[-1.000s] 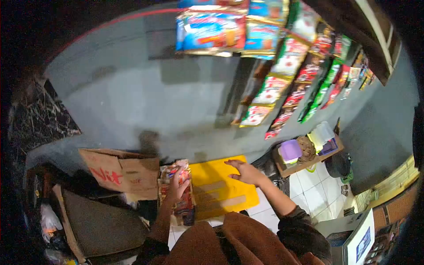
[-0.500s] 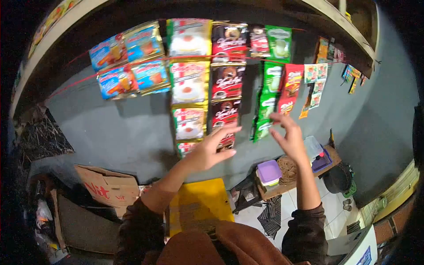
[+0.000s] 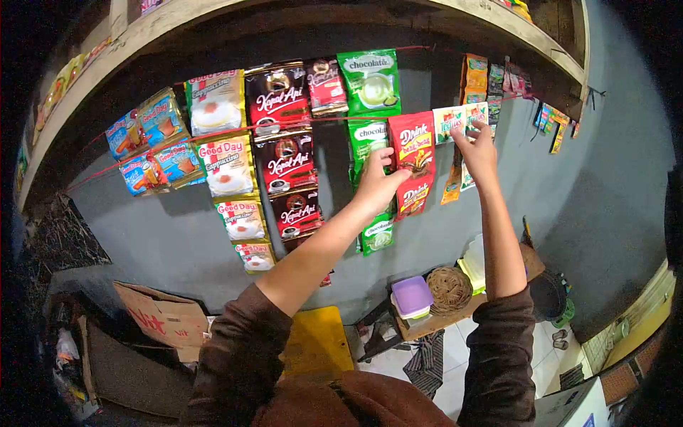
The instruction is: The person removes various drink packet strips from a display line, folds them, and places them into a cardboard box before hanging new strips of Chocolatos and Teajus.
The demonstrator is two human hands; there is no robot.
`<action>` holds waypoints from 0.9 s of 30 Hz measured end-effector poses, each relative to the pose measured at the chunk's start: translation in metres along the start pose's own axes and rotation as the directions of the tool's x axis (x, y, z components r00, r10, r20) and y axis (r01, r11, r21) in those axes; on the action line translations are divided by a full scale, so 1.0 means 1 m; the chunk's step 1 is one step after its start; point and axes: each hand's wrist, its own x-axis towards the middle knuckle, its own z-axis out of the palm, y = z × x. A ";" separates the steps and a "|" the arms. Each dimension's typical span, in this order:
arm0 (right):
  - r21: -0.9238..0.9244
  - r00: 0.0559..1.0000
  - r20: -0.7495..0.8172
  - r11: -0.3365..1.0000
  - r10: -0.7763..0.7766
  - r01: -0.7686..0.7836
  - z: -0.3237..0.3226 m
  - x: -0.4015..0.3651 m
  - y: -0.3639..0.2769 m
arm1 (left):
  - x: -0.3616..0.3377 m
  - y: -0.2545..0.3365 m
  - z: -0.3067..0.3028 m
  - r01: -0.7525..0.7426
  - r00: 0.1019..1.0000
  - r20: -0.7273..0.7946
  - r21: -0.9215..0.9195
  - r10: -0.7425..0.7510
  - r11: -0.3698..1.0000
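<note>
My left hand [image 3: 380, 183] is raised at the left edge of a red strip of Drink Beng-Beng sachets [image 3: 414, 196]. Its thumb lies over the front of that strip, while the fingers stand apart from the thumb beside the green Chocolatos sachets [image 3: 377, 233]. Partly bent and spread, the fingers of my right hand [image 3: 475, 146] reach the front of white Teajus sachets [image 3: 447, 117]. Whether they press on these sachets is hard to see. An orange sachet strip [image 3: 451, 186] hangs just below that hand, partly covered by it.
Black-and-red Kapal Api sachets [image 3: 288, 160], Good Day cappuccino sachets [image 3: 226, 167] and blue Good Day sachets [image 3: 146, 174] hang farther left on a red string. A wooden shelf [image 3: 284, 16] runs above. Below are a purple-lidded container [image 3: 411, 295], a woven basket [image 3: 449, 288] and a cardboard box [image 3: 160, 313].
The view has turned rightward, so the sachets sit farther left. My left hand has moved up and right to the red strip; my right hand has risen to the Teajus sachets.
</note>
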 end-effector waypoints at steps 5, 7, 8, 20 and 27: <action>-0.045 0.993 0.111 0.999 0.031 -0.026 0.000 0.016 0.013 | 0.003 0.004 0.010 -0.139 0.966 -0.139 0.440 0.220 0.887; 0.148 0.977 0.190 0.980 0.101 -0.131 -0.002 0.019 0.010 | 0.007 0.011 0.013 -0.200 0.929 -0.166 0.525 0.330 0.827; 0.321 0.889 0.427 0.892 0.162 -0.317 -0.007 0.022 0.009 | 0.011 0.016 0.013 -0.193 0.949 -0.123 0.504 0.291 0.842; 0.802 0.908 0.415 0.495 -0.060 -0.334 -0.014 0.048 -0.031 | 0.045 0.067 0.008 -0.533 0.803 -0.117 0.298 0.585 0.792; 0.918 0.953 0.272 0.333 -0.136 -0.215 -0.037 0.012 -0.068 | 0.031 0.125 -0.016 -0.842 0.522 -0.194 0.039 0.831 0.538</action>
